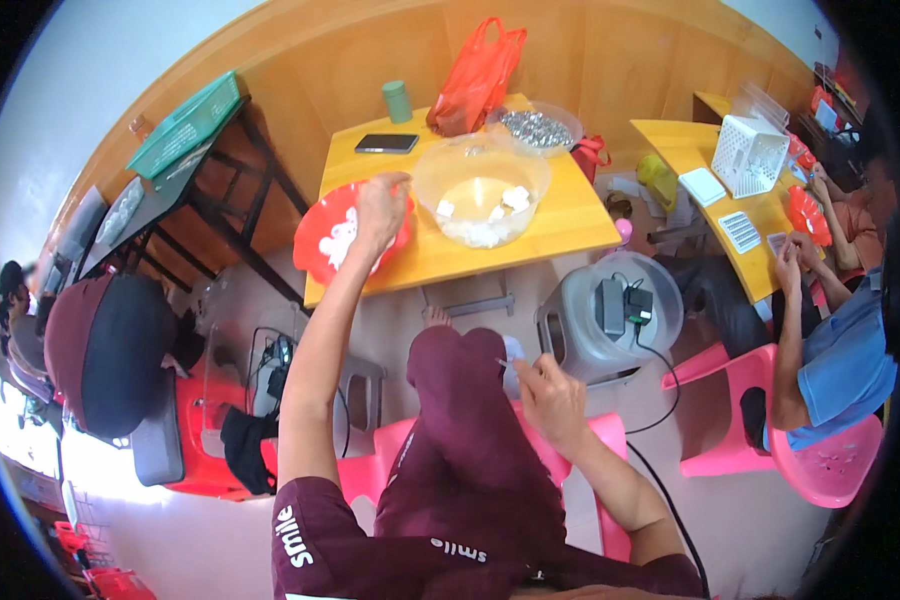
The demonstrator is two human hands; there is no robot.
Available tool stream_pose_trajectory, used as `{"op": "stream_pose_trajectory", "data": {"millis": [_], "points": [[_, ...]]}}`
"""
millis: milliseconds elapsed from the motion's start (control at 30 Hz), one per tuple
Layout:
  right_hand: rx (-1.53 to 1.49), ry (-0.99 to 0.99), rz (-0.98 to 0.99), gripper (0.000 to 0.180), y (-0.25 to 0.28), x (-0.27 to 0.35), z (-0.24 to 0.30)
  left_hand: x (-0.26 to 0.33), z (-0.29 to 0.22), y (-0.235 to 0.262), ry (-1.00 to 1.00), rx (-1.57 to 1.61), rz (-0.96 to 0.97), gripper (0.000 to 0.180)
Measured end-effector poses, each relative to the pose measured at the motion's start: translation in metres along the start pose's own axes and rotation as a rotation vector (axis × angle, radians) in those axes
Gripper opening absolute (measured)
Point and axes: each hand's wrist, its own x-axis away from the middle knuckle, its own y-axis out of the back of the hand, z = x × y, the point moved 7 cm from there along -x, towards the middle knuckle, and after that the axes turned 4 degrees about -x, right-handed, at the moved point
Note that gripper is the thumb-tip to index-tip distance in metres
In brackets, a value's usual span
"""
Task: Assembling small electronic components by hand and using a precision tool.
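My left hand [382, 208] is over the right side of a red scalloped dish [313, 222], close to a big clear plastic tub [538, 185]. Its fingers are drawn together; what they hold, if anything, is hidden. White small pieces [339, 240] lie in the dish. Inside the tub are several white blocks [514, 198] and a heap of whitish bits [480, 233]. Beside my right knee, my right hand [553, 402] is closed around a thin pale tool [506, 364], whose tip sticks out to the left; its exact kind is too small to make out.
The yellow table [580, 225] also bears a phone [387, 144], a green cup [397, 102], a red bag [475, 80] and a bowl of silvery parts [537, 128]. A grey stool with a clear basin [670, 300] stands right. A person in blue [845, 370] works farther right.
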Motion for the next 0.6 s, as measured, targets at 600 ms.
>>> {"op": "stream_pose_trajectory", "data": {"millis": [600], "points": [[-0.006,-0.06,0.145,0.025,-0.012,-0.003,-0.008,-0.056,-0.079,-0.231,-0.123,-0.3,1.063,0.056]]}}
